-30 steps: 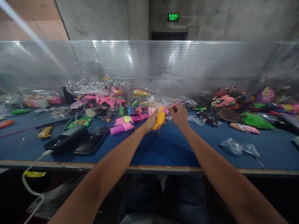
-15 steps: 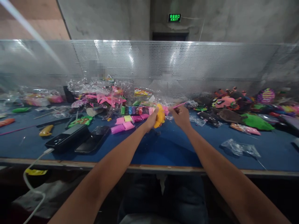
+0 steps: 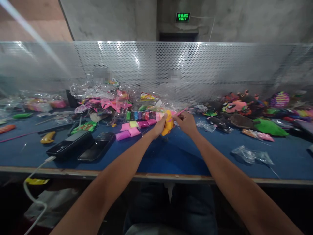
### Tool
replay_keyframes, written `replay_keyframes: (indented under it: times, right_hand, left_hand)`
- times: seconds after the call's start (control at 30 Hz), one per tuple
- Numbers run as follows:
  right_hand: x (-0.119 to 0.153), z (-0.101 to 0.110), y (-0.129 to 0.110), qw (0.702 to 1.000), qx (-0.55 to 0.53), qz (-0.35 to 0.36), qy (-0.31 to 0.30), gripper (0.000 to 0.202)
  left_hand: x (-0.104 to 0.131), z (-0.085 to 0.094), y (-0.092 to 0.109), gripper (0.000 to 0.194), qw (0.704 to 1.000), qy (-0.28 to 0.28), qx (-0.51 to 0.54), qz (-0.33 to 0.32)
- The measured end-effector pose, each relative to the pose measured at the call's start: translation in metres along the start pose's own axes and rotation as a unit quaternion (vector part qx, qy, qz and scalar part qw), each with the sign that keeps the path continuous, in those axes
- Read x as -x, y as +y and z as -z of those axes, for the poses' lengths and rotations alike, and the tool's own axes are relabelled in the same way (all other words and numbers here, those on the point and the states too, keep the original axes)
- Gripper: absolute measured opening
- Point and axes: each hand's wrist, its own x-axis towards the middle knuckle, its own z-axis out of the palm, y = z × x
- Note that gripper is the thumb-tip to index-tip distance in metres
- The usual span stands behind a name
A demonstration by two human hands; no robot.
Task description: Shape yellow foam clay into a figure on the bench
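Note:
My left hand [image 3: 159, 126] is closed round a yellow clay figure [image 3: 168, 123] above the middle of the blue table. Close to the figure's right side, my right hand [image 3: 187, 123] pinches a thin pink stick [image 3: 181, 111], whose far end points up and to the right. A small purple mark shows on the figure near the right fingertips. Pink and purple clay packets [image 3: 128, 133] lie left of the hands, with a row of small coloured blocks [image 3: 138, 115] behind them.
A black power bank [image 3: 69, 143] with a white cable and a phone [image 3: 97, 147] lie at left. Clay figures [image 3: 236, 107] and a green piece [image 3: 270, 127] are at right, near crumpled plastic [image 3: 251, 155]. A perforated metal screen [image 3: 137, 62] stands behind.
My right hand has moved slightly left, bringing its fingertips to the yellow figure's side. A purple mark now shows there. My left hand has hardly moved.

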Motion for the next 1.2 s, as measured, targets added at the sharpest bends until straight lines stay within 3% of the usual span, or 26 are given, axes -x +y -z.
replay_keyframes:
  times: [0.13, 0.33, 0.5, 0.7, 0.93, 1.1, 1.2]
  right_hand:
    - [-0.0013, 0.0032, -0.0013, 0.996, 0.024, -0.009, 0.084, 0.044]
    - [-0.0002, 0.0022, -0.0056, 1.000, 0.007, 0.013, 0.026, 0.044]
    - [-0.0005, 0.0044, -0.0034, 0.993, 0.036, 0.000, 0.110, 0.043]
    - [0.0012, 0.0005, -0.0031, 1.000, 0.018, 0.016, -0.004, 0.045]
    - [-0.0008, 0.0024, -0.0029, 0.994, 0.049, 0.017, 0.092, 0.047]
    - [-0.0007, 0.0043, -0.0025, 0.999, 0.019, 0.019, 0.038, 0.044]
    - [-0.0046, 0.0057, 0.0018, 0.997, 0.037, 0.008, 0.070, 0.041]
  left_hand:
    - [0.0016, -0.0006, 0.0016, 0.068, 1.000, 0.002, 0.011, 0.005]
    - [0.0006, -0.0007, 0.0012, 0.070, 1.000, 0.022, 0.001, 0.008]
    - [-0.0004, -0.0020, 0.0010, 0.073, 0.999, 0.026, -0.019, 0.013]
    - [-0.0018, -0.0018, -0.0002, 0.075, 0.999, 0.032, -0.019, 0.013]
    - [-0.0027, -0.0021, 0.0007, 0.074, 0.999, 0.028, 0.000, 0.017]
    - [-0.0002, -0.0038, 0.0019, 0.072, 0.999, 0.031, -0.004, 0.021]
    - [0.0006, -0.0053, 0.0030, 0.072, 1.000, 0.017, -0.008, 0.016]
